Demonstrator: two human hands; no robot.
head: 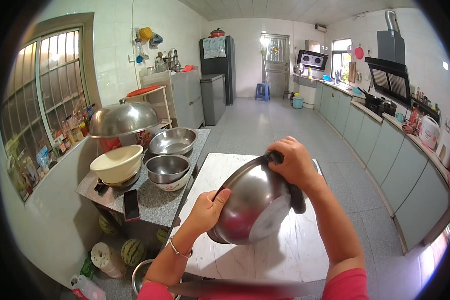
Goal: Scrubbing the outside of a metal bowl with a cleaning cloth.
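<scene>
A shiny stainless-steel bowl is tilted above a white marble-patterned tabletop, its rounded underside facing me. My left hand grips its left side, thumb on the outer wall. At the upper right rim, my right hand is closed around a dark piece, perhaps a handle. Below that hand, a dark elongated object shows beside the bowl; I cannot tell what it is. The inside of the bowl is hidden from view.
To the left, a granite-topped table holds a cream plastic basin, metal bowls, a perforated dome cover and a phone. Watermelons and a paper roll lie below. Cabinets line the right wall.
</scene>
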